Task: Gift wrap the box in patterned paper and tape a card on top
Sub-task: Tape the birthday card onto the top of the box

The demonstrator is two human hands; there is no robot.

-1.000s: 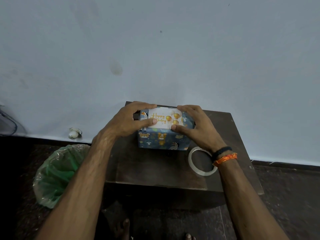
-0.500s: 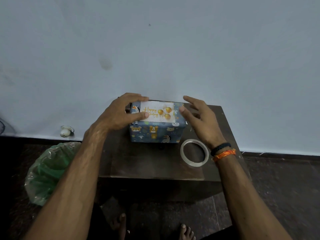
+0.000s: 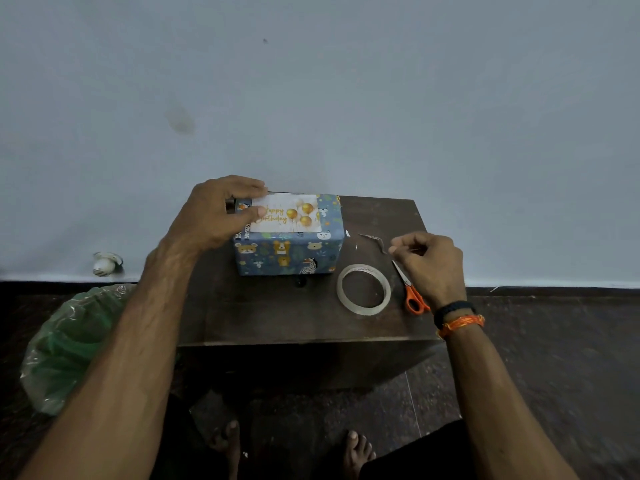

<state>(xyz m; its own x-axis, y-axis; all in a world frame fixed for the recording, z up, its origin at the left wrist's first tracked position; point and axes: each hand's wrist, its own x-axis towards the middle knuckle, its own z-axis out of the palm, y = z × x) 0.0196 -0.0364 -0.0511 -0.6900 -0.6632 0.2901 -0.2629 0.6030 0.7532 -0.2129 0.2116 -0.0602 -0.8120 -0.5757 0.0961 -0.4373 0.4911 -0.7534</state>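
Left hand (image 3: 214,216) grips box (image 3: 289,251), thumb on card (image 3: 285,213).

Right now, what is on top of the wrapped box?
A white birthday card with gold balloons lies on the wrapped box. The left hand holds the card's left end, covering that end and any tape there.

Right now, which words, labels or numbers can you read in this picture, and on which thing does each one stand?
"Happy Birthday": gold script on the card on top of the box.
Small print on the inner rim of the tape roll: too small to read.
The wrapping paper on the box shows only animal pictures, no words.
The scissors show no readable mark.
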